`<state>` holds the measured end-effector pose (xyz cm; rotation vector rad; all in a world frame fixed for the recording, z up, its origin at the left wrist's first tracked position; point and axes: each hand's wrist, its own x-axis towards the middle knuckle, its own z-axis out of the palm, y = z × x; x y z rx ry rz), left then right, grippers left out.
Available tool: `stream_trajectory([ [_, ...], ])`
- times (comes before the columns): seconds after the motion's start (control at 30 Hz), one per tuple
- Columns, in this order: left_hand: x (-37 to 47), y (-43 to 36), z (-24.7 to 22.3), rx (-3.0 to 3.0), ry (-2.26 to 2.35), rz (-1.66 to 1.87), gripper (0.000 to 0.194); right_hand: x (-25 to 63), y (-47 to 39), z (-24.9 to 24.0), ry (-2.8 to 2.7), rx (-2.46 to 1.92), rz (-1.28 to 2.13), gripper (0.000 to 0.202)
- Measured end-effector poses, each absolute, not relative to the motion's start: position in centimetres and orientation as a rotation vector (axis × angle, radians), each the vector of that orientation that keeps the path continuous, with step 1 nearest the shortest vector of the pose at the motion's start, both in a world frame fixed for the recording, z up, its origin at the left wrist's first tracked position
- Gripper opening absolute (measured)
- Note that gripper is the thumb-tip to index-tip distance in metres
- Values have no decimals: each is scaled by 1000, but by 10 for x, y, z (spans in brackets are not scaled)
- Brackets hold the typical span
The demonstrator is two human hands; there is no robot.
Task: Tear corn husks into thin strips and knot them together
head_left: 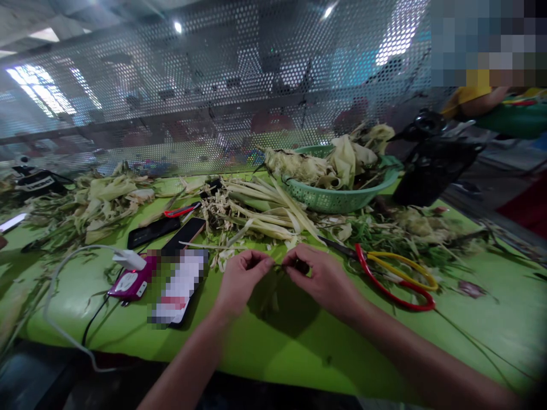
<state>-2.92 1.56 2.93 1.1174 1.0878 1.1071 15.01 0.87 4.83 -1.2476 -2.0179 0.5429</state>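
My left hand point(241, 279) and my right hand point(314, 276) meet over the green table point(256, 353), fingertips pinched on each side of a thin dark strand point(277, 266). Whether both pinches grip that strand is hard to tell, though it runs between them. Just beyond them lies a bundle of pale husk strips point(260, 208). Scissors with one red and one yellow handle point(397, 279) rest on the table to the right of my right hand. A phone with a lit screen point(182, 287) lies to the left of my left hand.
A green basket point(337, 196) holds husks behind the bundle. Two dark phones point(154, 232), a red cutter point(182, 210) and a purple power adapter with a cable point(132, 279) lie left. Husk piles point(106, 199) cover the back left. A black container point(436, 171) and a person stand right.
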Motion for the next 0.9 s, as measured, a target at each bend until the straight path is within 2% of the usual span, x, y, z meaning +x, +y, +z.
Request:
stream_trajectory([
  [0.33,-33,18,29,1018,1093,1289,23,156,11,50,-1972,-1277,624,7],
  [0.53,-34,18,33,916,1026,1294,24,155,11,52,-1417,-1078,1442,9],
  [0.63,-33,17,36,827,953,1287,22,156,12,50,-1205,-949,1646,11],
  [0.73,-32,16,38,727,871,1265,23,158,12,48,-1170,-873,1695,13],
  [0.9,-32,14,42,638,787,1287,24,156,11,50,-1262,-906,1570,22],
])
